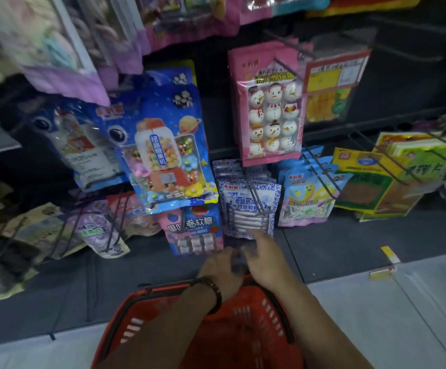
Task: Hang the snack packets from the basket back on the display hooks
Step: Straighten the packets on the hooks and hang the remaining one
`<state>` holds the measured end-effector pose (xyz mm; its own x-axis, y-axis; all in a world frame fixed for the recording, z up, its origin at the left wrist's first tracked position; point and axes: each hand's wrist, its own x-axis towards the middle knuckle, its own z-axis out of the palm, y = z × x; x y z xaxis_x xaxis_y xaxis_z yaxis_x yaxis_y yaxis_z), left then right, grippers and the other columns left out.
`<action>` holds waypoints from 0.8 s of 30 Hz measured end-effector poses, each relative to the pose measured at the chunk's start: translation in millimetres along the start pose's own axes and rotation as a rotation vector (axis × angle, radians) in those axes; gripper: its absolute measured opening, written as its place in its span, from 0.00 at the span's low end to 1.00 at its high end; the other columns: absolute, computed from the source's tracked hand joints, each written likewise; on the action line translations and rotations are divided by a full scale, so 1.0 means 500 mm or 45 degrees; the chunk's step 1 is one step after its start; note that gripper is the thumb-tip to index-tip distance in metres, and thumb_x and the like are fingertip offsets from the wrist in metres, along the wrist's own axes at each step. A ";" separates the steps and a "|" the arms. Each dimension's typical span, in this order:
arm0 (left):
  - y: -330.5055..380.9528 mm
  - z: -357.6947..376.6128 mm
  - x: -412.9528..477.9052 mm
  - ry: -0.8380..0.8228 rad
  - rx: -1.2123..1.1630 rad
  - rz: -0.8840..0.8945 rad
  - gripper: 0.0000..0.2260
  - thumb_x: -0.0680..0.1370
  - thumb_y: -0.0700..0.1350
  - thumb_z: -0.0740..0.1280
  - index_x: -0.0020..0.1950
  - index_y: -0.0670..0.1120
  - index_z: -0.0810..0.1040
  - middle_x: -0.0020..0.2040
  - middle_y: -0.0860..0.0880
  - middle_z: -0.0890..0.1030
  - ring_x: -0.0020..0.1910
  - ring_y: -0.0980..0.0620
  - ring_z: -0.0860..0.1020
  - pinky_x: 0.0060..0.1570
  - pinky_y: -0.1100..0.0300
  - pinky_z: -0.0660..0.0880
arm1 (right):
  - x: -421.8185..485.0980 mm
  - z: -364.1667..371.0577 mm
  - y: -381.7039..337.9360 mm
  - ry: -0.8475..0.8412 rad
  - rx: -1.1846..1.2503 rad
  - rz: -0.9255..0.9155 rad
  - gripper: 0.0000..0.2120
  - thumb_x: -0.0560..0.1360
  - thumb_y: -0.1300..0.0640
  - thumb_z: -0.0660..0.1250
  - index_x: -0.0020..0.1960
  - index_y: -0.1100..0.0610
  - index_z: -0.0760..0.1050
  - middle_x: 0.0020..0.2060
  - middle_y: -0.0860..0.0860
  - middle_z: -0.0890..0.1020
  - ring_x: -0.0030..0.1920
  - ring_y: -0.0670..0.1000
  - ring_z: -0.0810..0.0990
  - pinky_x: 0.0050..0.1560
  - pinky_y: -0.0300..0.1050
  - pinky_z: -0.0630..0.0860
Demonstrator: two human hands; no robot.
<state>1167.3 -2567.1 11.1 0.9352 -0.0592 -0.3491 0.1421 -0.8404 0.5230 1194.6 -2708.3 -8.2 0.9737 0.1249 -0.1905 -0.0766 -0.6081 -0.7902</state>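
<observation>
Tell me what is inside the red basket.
Only bare red plastic shows inside the basket, between the left forearm and the right forearm. They cover the rest, so anything under them is hidden.

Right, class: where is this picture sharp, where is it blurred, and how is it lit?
Head view: snowman packet fairly sharp; left hand and right hand smeared by motion over the red basket; top-left packets streaked; bottom shelf dim; wide lens bends the edges.

The blue packet (168, 145) with the candy machine says "扭蛋糖果机". The pink-and-blue packet (193, 230) under it says "卷软糖". The blue-and-white packet (248, 201) says "拉丝软糖".
</observation>
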 end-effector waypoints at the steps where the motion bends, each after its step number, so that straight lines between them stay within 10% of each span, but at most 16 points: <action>1: -0.002 -0.015 -0.022 0.012 -0.018 0.030 0.14 0.79 0.50 0.64 0.64 0.53 0.77 0.62 0.50 0.81 0.60 0.47 0.80 0.58 0.53 0.78 | -0.019 -0.003 -0.007 0.000 -0.046 -0.028 0.21 0.84 0.53 0.67 0.75 0.53 0.73 0.69 0.55 0.77 0.69 0.56 0.77 0.67 0.46 0.72; 5: -0.016 -0.102 -0.104 0.231 0.068 0.254 0.16 0.74 0.50 0.59 0.61 0.59 0.75 0.59 0.54 0.77 0.55 0.51 0.79 0.53 0.58 0.77 | -0.089 -0.015 -0.069 0.090 -0.067 -0.161 0.15 0.81 0.54 0.68 0.67 0.46 0.74 0.59 0.48 0.78 0.62 0.53 0.80 0.61 0.49 0.78; 12: -0.023 -0.291 -0.163 0.974 0.414 0.542 0.25 0.74 0.55 0.69 0.71 0.54 0.72 0.72 0.45 0.69 0.70 0.40 0.69 0.68 0.44 0.72 | -0.109 -0.074 -0.283 0.418 -0.363 -0.565 0.31 0.81 0.51 0.70 0.81 0.49 0.63 0.79 0.49 0.63 0.79 0.55 0.65 0.75 0.56 0.72; 18: -0.041 -0.377 -0.106 0.895 0.587 0.202 0.51 0.72 0.59 0.73 0.84 0.59 0.40 0.84 0.42 0.39 0.82 0.30 0.47 0.77 0.33 0.59 | -0.049 -0.059 -0.415 0.409 -0.789 -0.677 0.45 0.80 0.47 0.68 0.86 0.46 0.43 0.86 0.52 0.37 0.85 0.65 0.45 0.82 0.65 0.61; 24: -0.041 -0.383 -0.034 0.904 0.398 0.269 0.50 0.75 0.55 0.72 0.84 0.59 0.39 0.82 0.43 0.29 0.81 0.30 0.50 0.75 0.33 0.63 | 0.024 -0.032 -0.423 0.391 -0.823 -0.574 0.49 0.80 0.48 0.69 0.85 0.44 0.36 0.83 0.50 0.27 0.84 0.69 0.38 0.79 0.76 0.56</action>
<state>1210.7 -2445.8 155.2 0.9299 0.0343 0.3661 -0.0604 -0.9679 0.2441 1226.0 -2590.8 166.1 0.9039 0.3014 0.3034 0.3800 -0.8916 -0.2462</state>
